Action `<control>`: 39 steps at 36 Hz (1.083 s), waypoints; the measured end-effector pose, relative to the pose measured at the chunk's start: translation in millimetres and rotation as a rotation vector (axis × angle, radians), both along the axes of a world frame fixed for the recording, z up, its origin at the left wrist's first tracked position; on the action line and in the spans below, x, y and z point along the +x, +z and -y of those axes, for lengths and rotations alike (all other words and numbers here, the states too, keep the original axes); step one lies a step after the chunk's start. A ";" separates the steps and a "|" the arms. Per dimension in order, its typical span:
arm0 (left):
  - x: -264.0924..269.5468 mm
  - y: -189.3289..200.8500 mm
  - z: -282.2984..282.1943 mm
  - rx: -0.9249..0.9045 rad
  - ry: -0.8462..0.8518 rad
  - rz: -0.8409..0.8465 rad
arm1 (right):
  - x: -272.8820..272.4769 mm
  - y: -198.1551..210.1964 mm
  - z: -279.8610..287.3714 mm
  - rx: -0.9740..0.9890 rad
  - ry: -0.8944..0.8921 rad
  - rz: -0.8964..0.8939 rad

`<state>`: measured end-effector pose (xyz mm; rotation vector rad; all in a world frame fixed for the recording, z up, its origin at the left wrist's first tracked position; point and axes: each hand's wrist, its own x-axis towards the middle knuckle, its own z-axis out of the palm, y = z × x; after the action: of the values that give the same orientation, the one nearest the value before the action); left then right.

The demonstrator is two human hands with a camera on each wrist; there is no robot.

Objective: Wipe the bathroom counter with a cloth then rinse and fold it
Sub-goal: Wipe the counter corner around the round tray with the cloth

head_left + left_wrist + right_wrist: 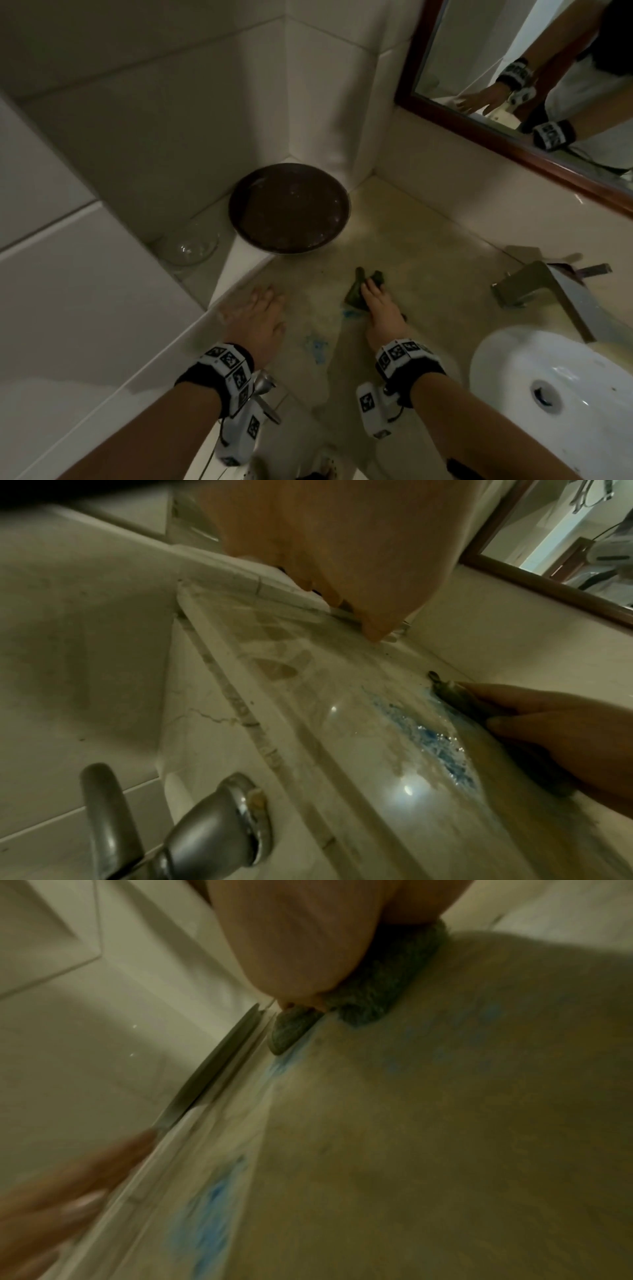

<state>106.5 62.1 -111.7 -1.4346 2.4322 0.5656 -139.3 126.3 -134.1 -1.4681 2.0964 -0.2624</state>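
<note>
A small dark green cloth (356, 291) lies crumpled on the beige bathroom counter (428, 274), left of the sink. My right hand (373, 294) presses down on it with fairly straight fingers; the cloth (459, 699) pokes out past the fingertips (486, 691). In the right wrist view the cloth (369, 1001) sits under my right hand (291, 947). Blue smears (317, 346) mark the counter between my hands, also the blue smears (435, 739). My left hand (260, 305) lies flat and spread near the counter's left edge, holding nothing.
A dark round bowl (289, 209) stands in the back corner, with a clear glass bowl (188, 246) on the ledge to its left. A metal faucet (534, 284) and white sink (507, 370) are at right. A framed mirror (513, 144) hangs above. A metal fitting (212, 818) sits below the counter edge.
</note>
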 end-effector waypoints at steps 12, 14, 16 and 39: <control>19.6 2.2 7.8 -0.025 -0.010 0.017 | -32.4 17.8 8.0 -0.167 -0.157 0.294; 23.0 2.4 12.4 -0.031 0.023 0.002 | -48.8 19.1 15.3 -0.162 -0.297 0.285; 25.0 2.5 16.4 -0.003 0.049 -0.027 | -57.8 21.9 23.3 -0.198 -0.452 0.285; 31.8 10.9 31.6 0.096 0.126 0.056 | 51.7 8.1 74.1 0.020 0.506 -0.024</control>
<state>138.3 30.5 -100.8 -1.5508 2.2518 0.6515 -87.5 52.2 -126.1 -1.9303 1.6635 -0.0275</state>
